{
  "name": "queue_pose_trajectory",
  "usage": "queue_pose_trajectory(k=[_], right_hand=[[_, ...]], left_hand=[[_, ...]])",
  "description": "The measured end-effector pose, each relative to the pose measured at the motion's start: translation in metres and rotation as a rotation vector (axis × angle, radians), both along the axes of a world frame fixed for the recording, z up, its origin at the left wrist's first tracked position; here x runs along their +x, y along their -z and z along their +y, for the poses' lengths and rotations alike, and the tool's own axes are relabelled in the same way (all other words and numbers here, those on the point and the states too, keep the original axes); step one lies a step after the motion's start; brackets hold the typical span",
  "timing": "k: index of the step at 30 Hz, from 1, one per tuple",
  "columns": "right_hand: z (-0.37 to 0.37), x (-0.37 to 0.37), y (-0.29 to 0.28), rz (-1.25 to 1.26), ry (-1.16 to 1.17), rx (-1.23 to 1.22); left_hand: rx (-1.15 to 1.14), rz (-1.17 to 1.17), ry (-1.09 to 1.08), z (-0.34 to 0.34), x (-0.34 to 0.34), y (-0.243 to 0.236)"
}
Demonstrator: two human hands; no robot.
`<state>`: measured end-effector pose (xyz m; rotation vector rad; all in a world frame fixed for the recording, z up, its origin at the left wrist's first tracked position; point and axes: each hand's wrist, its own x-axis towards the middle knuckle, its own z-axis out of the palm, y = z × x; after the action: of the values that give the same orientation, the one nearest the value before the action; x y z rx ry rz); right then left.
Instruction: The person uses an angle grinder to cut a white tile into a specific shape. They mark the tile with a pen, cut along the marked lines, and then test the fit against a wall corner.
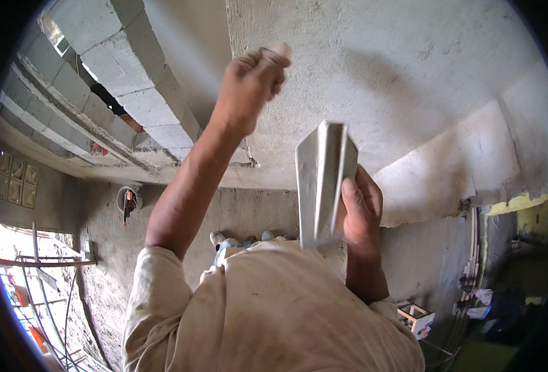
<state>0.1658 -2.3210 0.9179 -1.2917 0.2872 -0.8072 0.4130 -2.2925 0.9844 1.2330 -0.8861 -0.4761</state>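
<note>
My left hand point(256, 74) is raised in front of the rough plastered wall point(360, 68), near its edge beside the blocks. Its fingers are curled together and slightly blurred. Whatever they may hold is too small or hidden to make out. Lower and to the right, my right hand point(362, 211) grips a pale grey metal-looking tool point(316, 180) with long flat faces and a ridge running down it. The thumb presses on its right side, while the other fingers are mostly hidden behind. The tool stands roughly upright in front of my chest.
Grey blocks point(122, 68) rise at the upper left. A round recess point(127, 199) holds something red on the left. Poles point(50, 263) cross a bright opening at lower left. A wooden box point(415, 317) sits at lower right, near a person point(491, 310) in shadow. Pipes point(473, 248) run alongside.
</note>
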Motion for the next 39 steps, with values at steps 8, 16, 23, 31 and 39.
queue_pose_trajectory(k=[8,16,23,31,39], right_hand=[[-0.014,0.022,-0.012,-0.054,0.056,0.093],[-0.041,0.056,0.015,-0.173,0.405,0.032],[-0.030,0.061,0.039,-0.181,0.295,0.239],[-0.063,0.054,0.017,0.240,0.412,-1.494],[-0.035,0.088,0.053,-0.016,-0.012,-1.188]], left_hand=[[-0.073,0.499,0.282,0.034,-0.066,0.018],[0.251,0.156,0.569,0.095,-0.089,0.121],[0.149,0.118,0.213,0.076,-0.085,0.104],[0.479,0.029,-0.067,0.113,-0.039,0.094],[0.252,0.298,-0.050,0.138,-0.020,0.089]])
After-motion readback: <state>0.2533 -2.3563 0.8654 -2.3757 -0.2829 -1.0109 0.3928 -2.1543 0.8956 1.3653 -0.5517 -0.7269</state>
